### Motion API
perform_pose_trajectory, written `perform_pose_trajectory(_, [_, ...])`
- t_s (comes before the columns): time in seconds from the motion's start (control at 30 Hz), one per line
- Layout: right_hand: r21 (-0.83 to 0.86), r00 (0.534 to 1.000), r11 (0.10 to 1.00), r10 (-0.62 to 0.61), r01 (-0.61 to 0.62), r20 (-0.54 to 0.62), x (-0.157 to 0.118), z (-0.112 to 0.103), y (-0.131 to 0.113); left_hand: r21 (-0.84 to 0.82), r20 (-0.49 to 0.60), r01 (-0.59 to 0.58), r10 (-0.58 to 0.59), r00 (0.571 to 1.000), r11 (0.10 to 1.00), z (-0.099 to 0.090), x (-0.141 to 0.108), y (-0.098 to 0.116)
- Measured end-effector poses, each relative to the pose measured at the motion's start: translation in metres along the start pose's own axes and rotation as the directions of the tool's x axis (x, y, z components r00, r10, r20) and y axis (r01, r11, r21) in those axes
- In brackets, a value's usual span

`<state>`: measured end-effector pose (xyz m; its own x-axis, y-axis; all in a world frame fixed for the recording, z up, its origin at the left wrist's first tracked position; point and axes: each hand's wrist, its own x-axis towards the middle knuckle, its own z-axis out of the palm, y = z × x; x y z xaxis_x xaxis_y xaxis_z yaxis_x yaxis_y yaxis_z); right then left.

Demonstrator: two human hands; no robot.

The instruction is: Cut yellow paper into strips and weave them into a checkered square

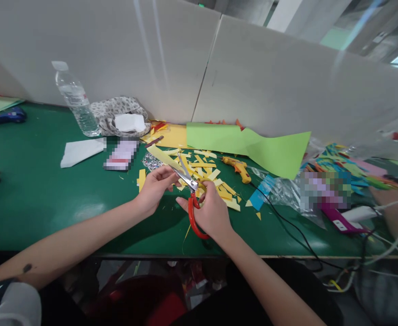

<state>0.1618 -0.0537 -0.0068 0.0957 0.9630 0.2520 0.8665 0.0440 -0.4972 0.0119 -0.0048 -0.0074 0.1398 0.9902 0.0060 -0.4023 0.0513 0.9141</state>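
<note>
My right hand [212, 208] is closed around the red handles of a pair of scissors [192, 184], whose blades point up and to the left, slightly apart. Between the thumb and fingers of my left hand [156, 188] is a strip of yellow paper [160, 155], its free end reaching up and left. The blades lie at the near end of this strip, by my left fingertips. Beneath and behind the scissors, many cut yellow paper pieces [204, 164] are scattered on the green table [131, 235].
A yellow glue gun [237, 167] with a black cord lies right of the pieces. Behind is a green paper sheet [253, 145] against the partition. A water bottle [75, 102], phone [121, 154] and spotted cloth pouch [117, 111] stand left. Another person's hand [391, 201] is at right.
</note>
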Motion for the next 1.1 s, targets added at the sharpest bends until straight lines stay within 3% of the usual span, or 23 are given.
perform_pose_trajectory(0.53, [0.039, 0.999, 0.999, 0.03, -0.032, 0.043, 0.001, -0.003, -0.003, -0.007, 0.016, 0.013, -0.013, 1.0, 1.0, -0.001, 0.002, 0.001])
perform_pose_trajectory(0.8, [0.055, 0.997, 0.997, -0.052, 0.049, 0.049, 0.002, -0.007, 0.0, -0.074, 0.04, 0.102, -0.099, 0.994, 0.992, -0.001, 0.003, 0.0])
perform_pose_trajectory(1.1, [-0.061, 0.995, 0.993, -0.101, 0.101, 0.013, 0.005, -0.011, 0.001, -0.066, 0.085, 0.114, -0.109, 0.99, 0.991, -0.003, 0.003, 0.005])
